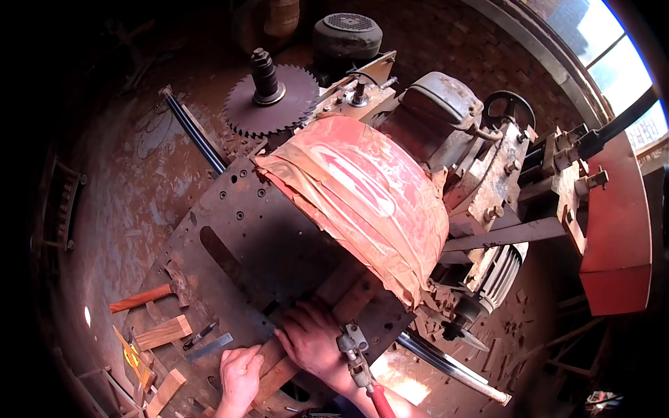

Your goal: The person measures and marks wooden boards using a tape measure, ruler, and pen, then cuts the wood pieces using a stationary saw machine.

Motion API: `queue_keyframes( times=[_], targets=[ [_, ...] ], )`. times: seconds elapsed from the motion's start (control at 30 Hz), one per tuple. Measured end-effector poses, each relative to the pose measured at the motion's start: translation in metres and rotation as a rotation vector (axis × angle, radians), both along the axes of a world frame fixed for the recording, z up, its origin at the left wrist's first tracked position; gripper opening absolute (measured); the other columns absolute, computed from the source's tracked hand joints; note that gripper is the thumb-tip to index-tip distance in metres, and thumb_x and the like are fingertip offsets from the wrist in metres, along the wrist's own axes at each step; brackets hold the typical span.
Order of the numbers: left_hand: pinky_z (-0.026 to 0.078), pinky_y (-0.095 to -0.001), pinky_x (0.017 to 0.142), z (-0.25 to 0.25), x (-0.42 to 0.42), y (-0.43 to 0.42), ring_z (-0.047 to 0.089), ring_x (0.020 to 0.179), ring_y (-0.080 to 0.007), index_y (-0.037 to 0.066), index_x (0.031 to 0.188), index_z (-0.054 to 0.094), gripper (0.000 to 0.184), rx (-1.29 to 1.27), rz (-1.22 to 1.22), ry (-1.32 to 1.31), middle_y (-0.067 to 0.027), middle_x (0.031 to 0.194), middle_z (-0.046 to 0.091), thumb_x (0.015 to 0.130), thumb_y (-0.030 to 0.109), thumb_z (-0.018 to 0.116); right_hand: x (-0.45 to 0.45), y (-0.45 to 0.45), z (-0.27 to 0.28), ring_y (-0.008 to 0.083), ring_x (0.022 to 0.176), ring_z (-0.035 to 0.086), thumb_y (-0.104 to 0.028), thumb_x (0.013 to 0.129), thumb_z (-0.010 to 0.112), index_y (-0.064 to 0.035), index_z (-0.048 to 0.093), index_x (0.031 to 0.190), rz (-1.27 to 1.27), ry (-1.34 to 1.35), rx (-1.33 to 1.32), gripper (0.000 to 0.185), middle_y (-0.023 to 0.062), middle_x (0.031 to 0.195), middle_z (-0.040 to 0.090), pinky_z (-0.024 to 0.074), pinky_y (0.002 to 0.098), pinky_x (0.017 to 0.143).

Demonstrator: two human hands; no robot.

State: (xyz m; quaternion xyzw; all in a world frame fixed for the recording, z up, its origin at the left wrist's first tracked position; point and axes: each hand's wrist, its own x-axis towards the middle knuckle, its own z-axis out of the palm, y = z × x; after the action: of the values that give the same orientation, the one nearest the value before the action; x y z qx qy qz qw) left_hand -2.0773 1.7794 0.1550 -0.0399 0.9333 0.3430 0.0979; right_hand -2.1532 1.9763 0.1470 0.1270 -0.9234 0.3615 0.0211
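A long wooden strip [277,376] lies slantwise on the metal machine table [230,272], its far end in the shade below the red hood. My right hand [311,339] is wrapped over the strip, with its fingertips partly in shadow. My left hand [240,373] is closed at the near left edge of the strip, thumb against the wood; the undersides of its fingers are hidden. Just right of my right hand stands a metal toggle clamp [357,359] with a red handle. The large red hood [362,195], covered in wrinkled tan tape, hangs over the table.
A hammer [146,298], a wood block [164,333], a dark pen-like tool [200,336] and a flat metal piece [210,346] lie left. A toothed circular saw blade [272,101] sits behind. Motors [505,275] and a rail [453,366] are right, with wood scraps on the floor.
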Motion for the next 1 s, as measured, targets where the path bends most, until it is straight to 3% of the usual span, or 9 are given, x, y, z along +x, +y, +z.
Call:
queue_keyframes(
  times=[0.67,0.87,1.0],
  targets=[
    [0.050,-0.0400,0.081,0.007,-0.007,-0.002,0.064,0.084,-0.0313,0.004,0.104,0.077,0.022,0.001,0.006,-0.002,-0.0119,0.092,0.073,0.083,0.011,0.075,-0.006,-0.001,0.008,0.0278,0.113,0.061,-0.023,0.086,0.075,-0.0070,0.071,0.096,0.005,0.006,-0.017,0.019,0.0057,0.107,0.069,0.0451,0.0467,0.106],
    [0.050,-0.0392,0.081,0.006,-0.011,-0.002,0.065,0.082,-0.0301,0.005,0.103,0.077,0.021,-0.020,-0.020,-0.002,-0.0110,0.090,0.073,0.084,0.013,0.074,-0.007,-0.003,0.003,0.0305,0.100,0.062,-0.023,0.086,0.074,-0.0088,0.069,0.086,0.022,-0.053,-0.020,0.016,0.0089,0.095,0.067,0.0475,0.0470,0.099],
    [0.051,-0.0404,0.083,0.003,-0.006,-0.003,0.067,0.086,-0.0313,0.006,0.104,0.077,0.021,-0.058,-0.014,0.015,-0.0119,0.090,0.072,0.087,0.018,0.073,-0.016,-0.004,0.013,0.0324,0.091,0.061,-0.024,0.086,0.072,-0.0100,0.066,0.081,0.080,0.070,0.104,0.017,0.0100,0.088,0.064,0.0473,0.0487,0.094]
  ],
)
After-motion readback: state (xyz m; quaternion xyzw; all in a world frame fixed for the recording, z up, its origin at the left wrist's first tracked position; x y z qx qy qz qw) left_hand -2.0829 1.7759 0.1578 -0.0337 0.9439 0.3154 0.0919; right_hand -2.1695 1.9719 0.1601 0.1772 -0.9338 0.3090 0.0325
